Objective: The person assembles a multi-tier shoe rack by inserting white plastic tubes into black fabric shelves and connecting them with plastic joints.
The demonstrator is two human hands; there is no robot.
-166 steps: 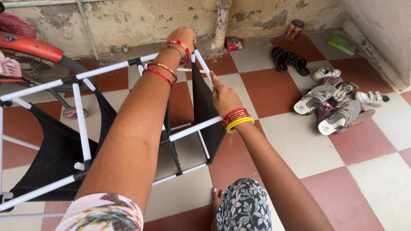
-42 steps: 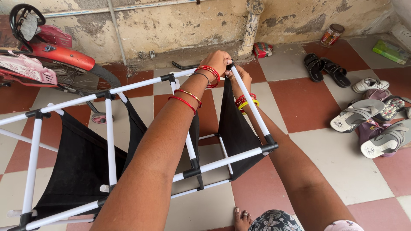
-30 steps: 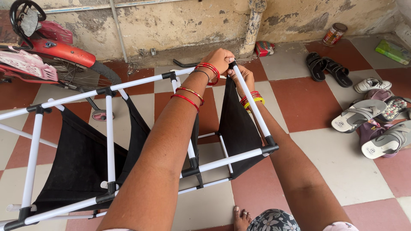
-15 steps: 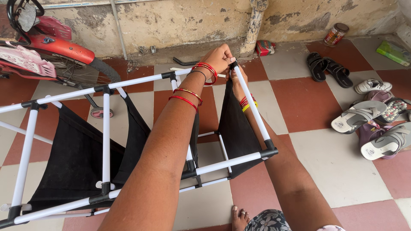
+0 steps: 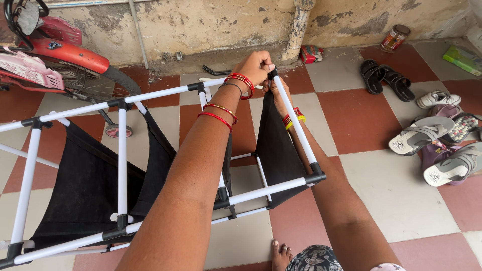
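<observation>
Both hands raised slightly at far corner, rack (image 5: 296, 125) lying lengthwise leftward

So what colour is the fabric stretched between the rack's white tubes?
Black fabric panel, clearest in the head view.

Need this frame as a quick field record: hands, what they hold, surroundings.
left hand: gripping the far corner joint of the rack frame
right hand: at the same corner, partly hidden behind a white tube
rack: white tubes, black connectors, black fabric panels, lying on its side
floor: red and pale checked tiles
nearby: sandals, red cycle
</observation>
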